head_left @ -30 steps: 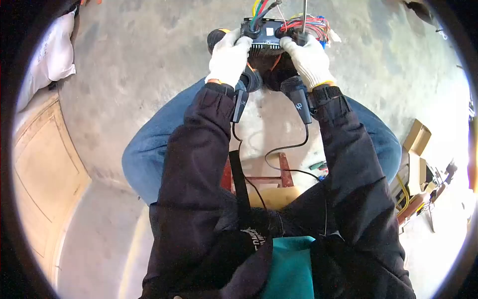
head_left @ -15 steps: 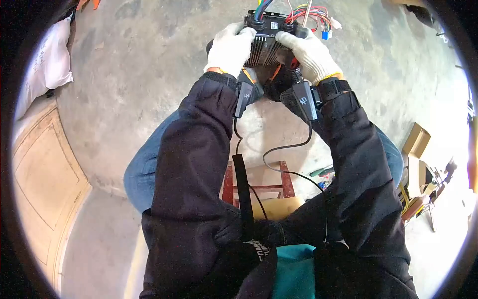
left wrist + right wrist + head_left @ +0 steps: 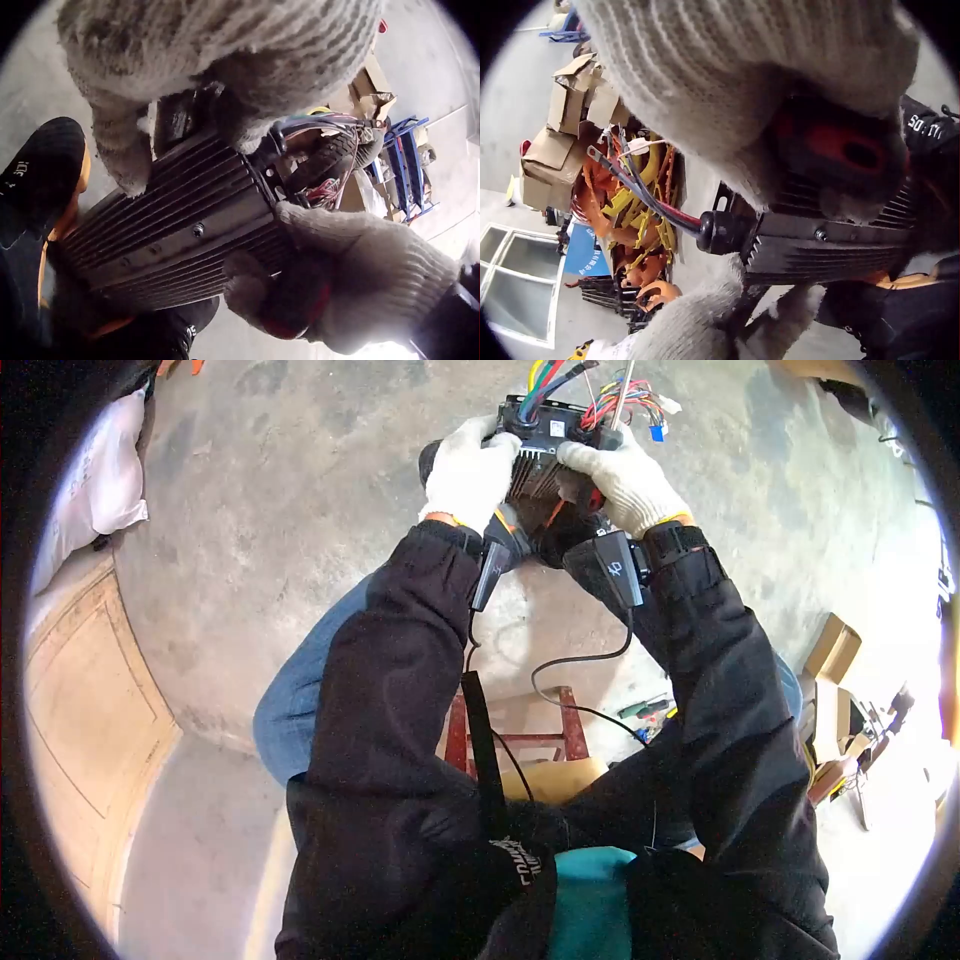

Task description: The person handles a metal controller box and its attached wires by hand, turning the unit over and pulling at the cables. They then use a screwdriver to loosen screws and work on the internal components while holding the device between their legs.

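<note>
A black finned motor controller (image 3: 548, 438) is held up over the floor between both gloved hands. My left hand (image 3: 470, 475) grips its left side, thumb at the front edge. My right hand (image 3: 630, 480) holds its right side and also grips a screwdriver, whose red-and-black handle (image 3: 847, 150) lies in the palm. The screwdriver's shaft (image 3: 625, 395) points away past the controller. Thick coloured cables (image 3: 545, 390) leave one rubber boot. Thin wires (image 3: 612, 405) with a blue connector (image 3: 657, 433) leave the other side. In the left wrist view the cooling fins (image 3: 187, 202) face the camera.
Black shoes (image 3: 45, 165) are just below the controller. A red-legged stool (image 3: 573, 725) and small tools (image 3: 645, 708) are nearer the body. An open carton (image 3: 832, 650) lies at right. Cardboard boxes (image 3: 555, 161) and orange and yellow parts (image 3: 630, 217) stand beyond.
The controller was tilted to show more of its finned face, then tipped back a little. Both hands have kept hold of it and shifted slightly, now a bit lower in the head view.
</note>
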{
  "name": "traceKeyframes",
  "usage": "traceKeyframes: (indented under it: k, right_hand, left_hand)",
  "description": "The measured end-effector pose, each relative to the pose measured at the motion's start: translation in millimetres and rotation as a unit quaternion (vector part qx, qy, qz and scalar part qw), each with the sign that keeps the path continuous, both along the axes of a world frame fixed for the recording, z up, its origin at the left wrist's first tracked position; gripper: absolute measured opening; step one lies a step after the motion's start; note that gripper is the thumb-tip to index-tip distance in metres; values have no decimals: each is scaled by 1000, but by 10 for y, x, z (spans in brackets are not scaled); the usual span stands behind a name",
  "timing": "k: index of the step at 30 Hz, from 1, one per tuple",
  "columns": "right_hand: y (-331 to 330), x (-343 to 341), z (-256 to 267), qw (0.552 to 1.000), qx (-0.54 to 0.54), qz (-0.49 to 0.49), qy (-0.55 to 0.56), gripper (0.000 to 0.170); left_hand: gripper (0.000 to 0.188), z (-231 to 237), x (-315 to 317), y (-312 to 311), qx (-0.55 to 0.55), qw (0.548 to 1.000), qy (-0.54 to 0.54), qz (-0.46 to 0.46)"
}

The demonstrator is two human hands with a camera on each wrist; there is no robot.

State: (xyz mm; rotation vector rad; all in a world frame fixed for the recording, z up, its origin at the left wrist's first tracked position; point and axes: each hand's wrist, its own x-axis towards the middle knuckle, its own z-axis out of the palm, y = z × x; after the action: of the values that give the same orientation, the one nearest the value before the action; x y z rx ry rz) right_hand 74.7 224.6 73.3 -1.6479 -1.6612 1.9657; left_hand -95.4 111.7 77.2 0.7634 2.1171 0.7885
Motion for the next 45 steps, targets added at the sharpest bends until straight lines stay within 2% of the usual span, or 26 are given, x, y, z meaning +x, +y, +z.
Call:
traceKeyframes:
  k: [3, 5, 7, 11, 13, 15, 17, 18, 21, 23, 25, 26, 27, 29, 30, 31, 32, 34, 35, 37, 38, 39, 41, 43, 44, 45]
  right_hand:
    - [-91, 45, 105, 1000, 6, -8, -5, 76]
    - [-160, 35, 140, 997, 45, -13, -67, 75]
    - [-167, 63, 29, 999, 41, -24, -20, 77]
    - [-200, 85, 33, 998, 41, -6, -55, 78]
    - [-215, 80, 67, 995, 69, 7, -70, 79]
    - [-230, 130, 12, 996, 67, 3, -61, 79]
    - [-273, 157, -38, 997, 61, 0, -38, 79]
    - [-276, 152, -68, 998, 59, -4, -24, 79]
    - [-292, 165, -54, 998, 63, -7, -12, 79]
    - [-301, 178, -29, 998, 66, -4, -17, 79]
    - [-309, 175, 15, 998, 48, 7, -31, 79]
    - [-309, 152, 75, 1000, -21, -13, 7, 84]
    - [-321, 133, 99, 1000, -21, -12, 10, 84]
    - [-378, 176, 109, 999, 32, 1, -42, 92]
    - [-421, 167, 126, 999, 42, 17, -22, 98]
    - [-444, 241, 177, 998, -26, 28, -49, 95]
    - [-538, 324, 21, 999, 10, 28, -11, 94]
    - [-711, 451, -155, 998, 40, 29, 24, 94]
    - [-774, 483, -155, 996, 80, 44, 7, 92]
    - [-888, 583, -144, 984, 159, 73, -31, 89]
    - [-874, 588, -129, 990, 126, 63, -17, 89]
    - [-799, 527, -115, 994, 95, 54, 2, 88]
    - [-827, 481, 39, 993, 95, 61, -24, 86]
    - [-872, 577, -309, 983, 174, 57, 12, 86]
    - [-840, 526, -50, 987, 138, 68, -40, 89]
    - [-843, 540, -64, 987, 136, 68, -41, 89]
  left_hand:
    - [52, 43, 79, -65, 4, 1000, 6, 17]
    - [53, 21, 97, -117, 6, 999, -20, 29]
    - [57, 160, 87, -87, -6, 999, -32, 34]
    - [70, 277, 167, -164, -46, 998, -44, -8]
    - [74, 233, 123, -197, 10, 995, -99, -25]
    - [77, 363, 112, -177, -4, 991, -134, -13]
    - [80, 353, 67, -97, -19, 965, -261, 3]
    - [77, 527, 67, -69, -59, 991, -113, -46]
    - [70, 429, 42, 31, -103, 990, -50, -79]
    - [61, 364, 4, 78, -86, 985, -94, -116]
    - [55, 392, 27, 49, -108, 977, -156, -96]
    - [52, 283, 46, 22, -86, 978, -172, -80]
    - [52, 161, 41, -22, -86, 979, -169, -79]
    - [54, -20, 57, -103, -54, 986, -115, -104]
    - [57, 128, 83, -120, -102, 984, -104, -102]
    - [62, 283, 125, -147, -121, 979, -115, -115]
    - [66, 228, 205, -228, -100, 986, -88, -97]
    - [77, -291, 390, -556, -53, 994, -69, -71]
    - [81, -87, 468, -594, -112, 988, -65, -89]
    - [89, -765, 640, -911, 25, 996, -60, -66]
    - [90, -576, 642, -808, 0, 996, -84, -32]
    - [87, -582, 586, -774, 38, 996, -54, -61]
    - [83, -511, 580, -759, -40, 996, -27, -78]
    - [83, -746, 632, -826, 36, 995, -85, -46]
    - [84, -673, 605, -750, 4, 995, -79, -54]
    - [85, -561, 596, -751, -35, 995, -75, -63]
